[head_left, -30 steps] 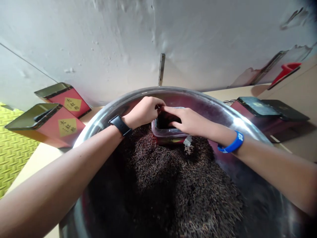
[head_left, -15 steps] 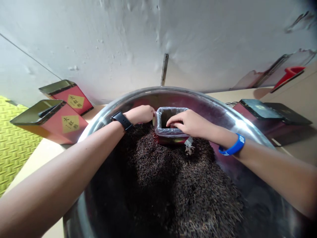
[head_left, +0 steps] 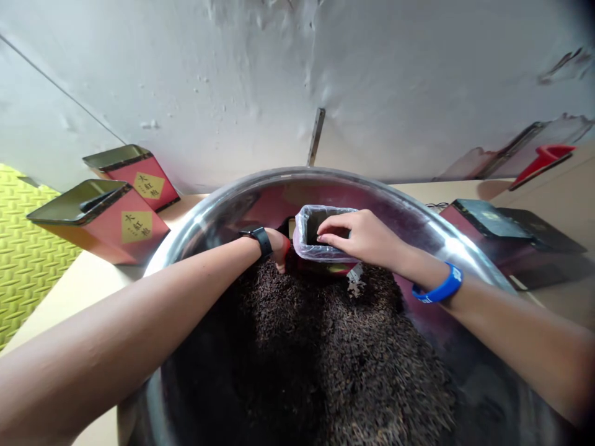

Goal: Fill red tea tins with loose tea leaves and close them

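In a big metal bowl [head_left: 260, 181] lies a heap of dark dried tea leaves [head_left: 381, 353]. A red tin [head_left: 325, 267] stands partly sunk in the heap at the far side, a clear plastic bag [head_left: 320, 251] folded over its rim. My right hand [head_left: 365, 235] reaches across the tin's mouth from the right, thumb and fingers a little apart, nothing visible between them. My left hand [head_left: 280, 251] is bent downward at the tin's left side, close to the tea; most of its fingers are hidden. A torn silvery scrap [head_left: 356, 279] clings near the tin's front right corner.
Two open red tins [head_left: 137, 232] with yellow labels stand left of the bowl on the pale table [head_left: 56, 316]. Dark-lidded boxes [head_left: 488, 220] and a red object [head_left: 542, 164] are to the right. A grey wall [head_left: 223, 93] rises behind.
My left hand has gone from the tin's upper left rim down its left side toward the tea. My right hand stays over the tin's mouth, its thumb and fingers slightly farther apart.
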Tool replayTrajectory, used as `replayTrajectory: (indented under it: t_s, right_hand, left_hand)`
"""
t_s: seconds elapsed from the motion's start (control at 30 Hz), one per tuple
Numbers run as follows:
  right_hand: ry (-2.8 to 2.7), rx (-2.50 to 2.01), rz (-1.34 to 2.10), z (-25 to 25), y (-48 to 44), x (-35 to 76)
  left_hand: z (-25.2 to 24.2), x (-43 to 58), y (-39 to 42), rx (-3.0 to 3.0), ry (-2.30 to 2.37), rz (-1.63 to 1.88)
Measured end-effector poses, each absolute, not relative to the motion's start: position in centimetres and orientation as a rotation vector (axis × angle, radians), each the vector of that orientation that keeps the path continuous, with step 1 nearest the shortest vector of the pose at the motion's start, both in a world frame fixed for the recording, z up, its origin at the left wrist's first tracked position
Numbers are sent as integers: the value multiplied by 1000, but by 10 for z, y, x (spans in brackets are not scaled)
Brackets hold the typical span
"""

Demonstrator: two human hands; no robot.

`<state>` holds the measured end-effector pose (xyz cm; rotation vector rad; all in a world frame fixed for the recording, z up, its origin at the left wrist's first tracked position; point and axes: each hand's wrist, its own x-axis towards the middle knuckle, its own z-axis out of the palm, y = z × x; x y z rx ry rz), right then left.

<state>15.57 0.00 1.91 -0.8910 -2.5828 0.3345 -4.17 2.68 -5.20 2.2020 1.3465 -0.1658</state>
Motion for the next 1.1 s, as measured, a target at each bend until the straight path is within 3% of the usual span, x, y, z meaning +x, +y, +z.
replayTrajectory:
  t_s: [0.2,0.4,0.8,1.1]
  right_hand:
    - [-2498,-862,430,20,-1,156]
    - [-2494,-848,451,22,-2,156]
    - [-2496,-937,391,26,5,163]
    - [-2380,-947,305,29,17,170]
  left_hand:
    - [-34,-42,26,2035,1441,-525]
    - [-24,-50,32,1991,1430,-452]
    - [33,-79,27,2367,1509,255]
    - [37,-63,17,2359,1394,947]
